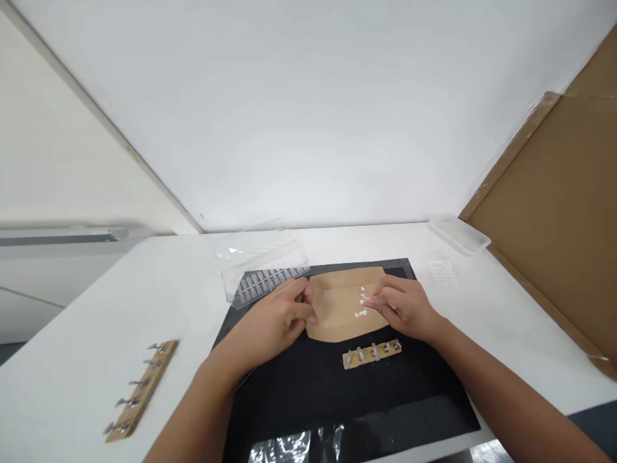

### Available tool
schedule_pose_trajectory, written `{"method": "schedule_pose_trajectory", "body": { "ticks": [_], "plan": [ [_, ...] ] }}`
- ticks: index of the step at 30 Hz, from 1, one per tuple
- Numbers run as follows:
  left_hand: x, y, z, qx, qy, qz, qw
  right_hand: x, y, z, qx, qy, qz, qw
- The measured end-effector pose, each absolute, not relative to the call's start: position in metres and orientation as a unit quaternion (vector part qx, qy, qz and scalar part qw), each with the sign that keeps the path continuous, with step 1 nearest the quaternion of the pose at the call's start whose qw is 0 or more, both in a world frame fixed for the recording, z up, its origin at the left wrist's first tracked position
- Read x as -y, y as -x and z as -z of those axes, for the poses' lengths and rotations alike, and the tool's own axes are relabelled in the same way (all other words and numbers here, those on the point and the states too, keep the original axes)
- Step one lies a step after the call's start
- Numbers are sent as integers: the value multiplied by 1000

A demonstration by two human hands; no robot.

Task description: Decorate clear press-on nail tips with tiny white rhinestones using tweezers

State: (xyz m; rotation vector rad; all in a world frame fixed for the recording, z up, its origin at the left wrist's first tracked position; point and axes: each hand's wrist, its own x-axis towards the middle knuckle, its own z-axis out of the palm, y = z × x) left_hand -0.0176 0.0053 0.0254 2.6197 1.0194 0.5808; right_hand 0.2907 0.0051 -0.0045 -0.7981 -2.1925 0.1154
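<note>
Aimed left at bits in tray's right half with right hand (nearer than left hand, at tray's left); cannot tell either grip's hold.

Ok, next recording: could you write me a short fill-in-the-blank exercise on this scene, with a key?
1. The left hand is by the ____ end of the brown tray.
2. The right hand has its fingertips near several small ____ pieces.
3. One wood-coloured strip lies on the white table, another on the ____ mat.

Missing words: left; white; black.
</note>
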Motion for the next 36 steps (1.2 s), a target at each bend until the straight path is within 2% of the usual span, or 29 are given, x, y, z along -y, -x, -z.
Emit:
{"method": "schedule_pose_trajectory", "body": {
  "ticks": [5, 11, 25, 36],
  "plan": [
    [8, -8, -27, -338, -884, -292, 138, 2, -288, 0, 877, 287, -13, 385],
    [25, -46, -26, -337, -819, -370, 279, 12, -282, -8, 884, 246, 84, 388],
    [29, -57, -18, -440, -622, -390, 517, 25, -272, -15, 866, 245, 146, 411],
    [34, -57, -20, -462, -591, -367, 550, 19, -281, -18, 887, 186, 118, 406]
  ]
}}
